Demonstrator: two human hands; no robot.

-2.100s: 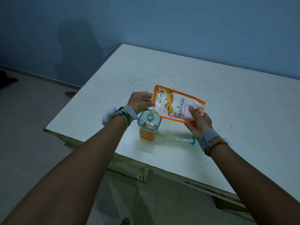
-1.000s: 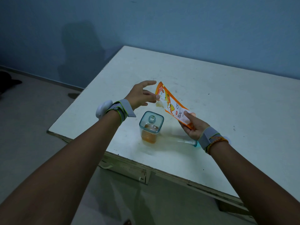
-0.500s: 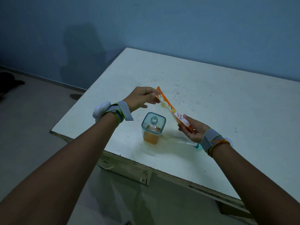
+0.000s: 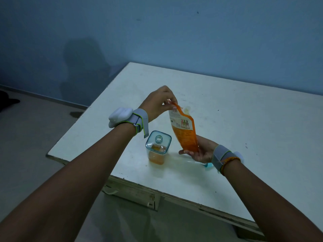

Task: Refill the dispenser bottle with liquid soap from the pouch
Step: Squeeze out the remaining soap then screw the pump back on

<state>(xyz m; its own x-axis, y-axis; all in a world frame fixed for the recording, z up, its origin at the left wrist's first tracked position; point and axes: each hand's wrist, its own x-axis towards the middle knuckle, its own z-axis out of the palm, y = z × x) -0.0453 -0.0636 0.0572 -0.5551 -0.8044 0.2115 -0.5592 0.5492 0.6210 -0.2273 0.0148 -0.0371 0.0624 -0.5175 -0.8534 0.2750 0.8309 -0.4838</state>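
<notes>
An orange soap pouch [image 4: 184,131] stands nearly upright above the table, its spout at the top right corner. My left hand [image 4: 158,103] pinches the pouch's top corner. My right hand [image 4: 201,151] grips its bottom edge from below. The clear square dispenser bottle [image 4: 157,149] stands open on the table just left of the pouch, with orange soap in its lower part. The bottle's pump [image 4: 207,165] lies on the table, mostly hidden behind my right wrist.
The white table [image 4: 244,130] runs back to a blue wall. Its near edge [image 4: 139,186] and left edge drop to the floor. A drawer handle shows under the near edge.
The pouch has swung from tilted over the bottle's mouth to nearly upright, spout on top. My left hand let go, then pinched the top corner again and rose.
</notes>
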